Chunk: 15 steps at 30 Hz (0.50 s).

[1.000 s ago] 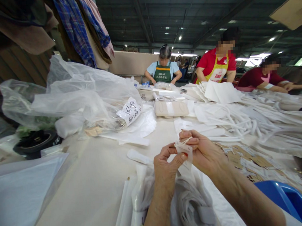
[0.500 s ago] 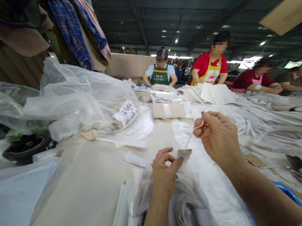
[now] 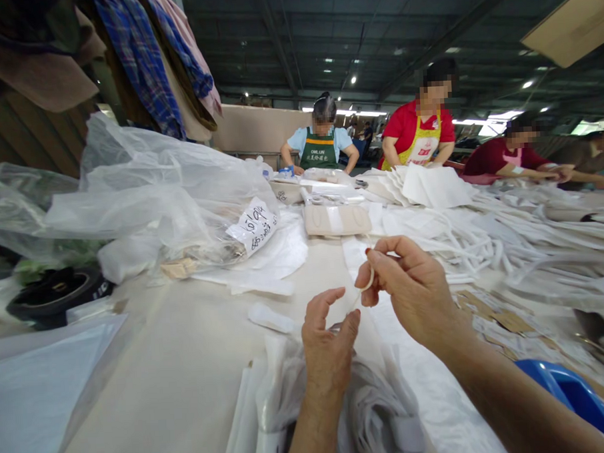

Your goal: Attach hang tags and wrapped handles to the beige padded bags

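My right hand point(image 3: 412, 292) pinches a thin white string point(image 3: 370, 280) between thumb and fingers, with a loop of it curving below the fingertips. The string runs down and left toward my left hand point(image 3: 329, 339). My left index finger is raised and bent, away from the thumb. A small greyish tag point(image 3: 338, 326) shows as a sliver behind the left thumb, mostly hidden by that hand. Below both hands, rolled white strips point(image 3: 373, 410) and folded wrapping lie in a pile close to me.
Clear plastic bags point(image 3: 165, 186) with a handwritten label point(image 3: 254, 225) lie left, beside a black round container point(image 3: 59, 294). A wrapped beige bundle point(image 3: 338, 220) lies ahead. White material point(image 3: 547, 222) and a blue bin point(image 3: 569, 392) are right. Several co-workers point(image 3: 321, 142) work across the table.
My right hand has moved left and down with the string, closer to my left hand. The tag has turned and slipped mostly out of sight behind the left thumb.
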{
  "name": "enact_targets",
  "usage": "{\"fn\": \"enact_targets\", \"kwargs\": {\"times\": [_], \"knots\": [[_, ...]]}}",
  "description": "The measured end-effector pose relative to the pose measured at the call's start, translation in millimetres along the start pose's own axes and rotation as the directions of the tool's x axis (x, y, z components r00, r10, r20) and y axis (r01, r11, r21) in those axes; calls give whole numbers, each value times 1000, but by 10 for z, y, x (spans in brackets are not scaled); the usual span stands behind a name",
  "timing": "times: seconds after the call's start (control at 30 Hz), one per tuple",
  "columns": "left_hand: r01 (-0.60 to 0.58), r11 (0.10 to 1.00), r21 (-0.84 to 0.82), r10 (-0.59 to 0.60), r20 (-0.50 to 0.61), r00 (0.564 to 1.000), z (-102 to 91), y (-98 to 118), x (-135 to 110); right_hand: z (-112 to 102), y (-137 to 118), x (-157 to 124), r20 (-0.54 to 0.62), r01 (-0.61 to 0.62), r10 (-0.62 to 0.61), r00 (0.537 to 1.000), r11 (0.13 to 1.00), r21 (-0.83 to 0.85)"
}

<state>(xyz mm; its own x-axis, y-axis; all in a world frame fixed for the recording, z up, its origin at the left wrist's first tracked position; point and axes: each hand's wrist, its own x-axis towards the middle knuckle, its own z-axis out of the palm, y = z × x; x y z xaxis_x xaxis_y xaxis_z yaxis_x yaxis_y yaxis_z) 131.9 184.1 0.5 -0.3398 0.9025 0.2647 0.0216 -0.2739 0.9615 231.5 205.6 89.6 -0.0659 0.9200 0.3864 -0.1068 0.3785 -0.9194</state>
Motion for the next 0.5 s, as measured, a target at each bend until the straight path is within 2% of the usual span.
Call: {"fn": "enact_targets", "kwargs": {"times": [0.1,0.23,0.33,0.5], "knots": [[54,996,-72,-51,40,998,-6,-13,4,36,26,-33,11,-2,2,1000,1000,-22],[206,951,-229,-174,152,973,-29,5,-2,47,42,-11,4,2,-2,1000,1000,-21],[258,921,-293,-198,220,955,-43,35,2,37,42,6,-6,5,-6,1000,1000,-20],[261,918,-297,-216,175,961,-30,57,13,38,26,-4,-19,11,-11,1000,1000,-9]]}}
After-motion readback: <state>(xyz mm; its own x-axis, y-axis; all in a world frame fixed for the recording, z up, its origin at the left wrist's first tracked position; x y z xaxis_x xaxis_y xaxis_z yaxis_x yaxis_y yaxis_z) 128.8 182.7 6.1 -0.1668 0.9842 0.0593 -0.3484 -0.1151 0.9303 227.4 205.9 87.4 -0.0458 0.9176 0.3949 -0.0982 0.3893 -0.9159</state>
